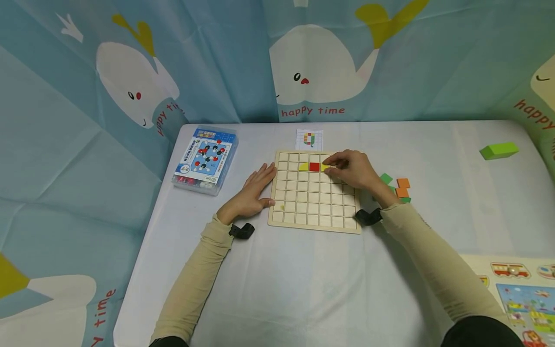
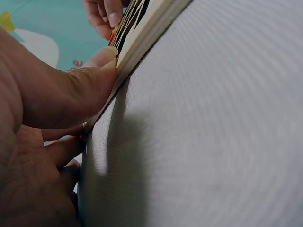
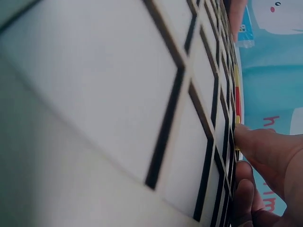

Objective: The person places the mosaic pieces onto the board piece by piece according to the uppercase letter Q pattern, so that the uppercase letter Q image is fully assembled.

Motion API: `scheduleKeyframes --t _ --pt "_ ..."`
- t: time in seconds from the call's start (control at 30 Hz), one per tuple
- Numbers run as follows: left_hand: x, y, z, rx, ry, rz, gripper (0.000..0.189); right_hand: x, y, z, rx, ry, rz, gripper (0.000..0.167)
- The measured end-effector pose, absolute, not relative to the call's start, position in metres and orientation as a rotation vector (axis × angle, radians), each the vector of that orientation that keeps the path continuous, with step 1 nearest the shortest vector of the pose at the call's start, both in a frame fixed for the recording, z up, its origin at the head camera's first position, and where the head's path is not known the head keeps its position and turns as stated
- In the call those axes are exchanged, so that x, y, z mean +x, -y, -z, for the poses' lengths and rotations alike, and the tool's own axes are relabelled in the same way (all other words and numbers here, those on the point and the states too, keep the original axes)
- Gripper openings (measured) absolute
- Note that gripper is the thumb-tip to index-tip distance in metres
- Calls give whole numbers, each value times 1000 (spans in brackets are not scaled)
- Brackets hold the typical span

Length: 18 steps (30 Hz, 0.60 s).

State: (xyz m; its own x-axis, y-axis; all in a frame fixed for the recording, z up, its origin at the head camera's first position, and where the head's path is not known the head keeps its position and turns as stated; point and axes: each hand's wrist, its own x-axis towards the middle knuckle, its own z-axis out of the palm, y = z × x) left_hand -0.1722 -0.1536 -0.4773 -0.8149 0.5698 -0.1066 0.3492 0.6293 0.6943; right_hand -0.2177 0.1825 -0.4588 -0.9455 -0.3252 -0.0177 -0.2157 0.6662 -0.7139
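A wooden grid board [image 1: 302, 209] lies on the table. In one of its upper rows sit a yellow tile [image 1: 304, 166] and a red tile [image 1: 314, 166], side by side. Just right of the red one, my right hand [image 1: 353, 169] pinches another yellow tile [image 1: 324, 167] at the board's surface, thumb and fingers partly covering it. My left hand [image 1: 253, 192] rests at the board's left edge, fingers extended, thumb [image 2: 90, 90] against the side. In the right wrist view, the thumb [image 3: 260, 144] touches the yellow piece beside the red one.
A small pattern card [image 1: 310, 140] lies behind the board. Loose orange tiles [image 1: 403, 183] and green tiles [image 1: 386, 178] lie by my right forearm. At left is a plastic box [image 1: 205, 159], far right a green block [image 1: 499, 151], and front right a picture puzzle board [image 1: 477, 262].
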Motion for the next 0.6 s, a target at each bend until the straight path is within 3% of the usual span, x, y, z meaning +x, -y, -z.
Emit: scheduleKeyframes --t 0.6 --pt "-171 153 477 741 -2524 -1025 91 -214 -184 456 -525 -2735 1185 26"
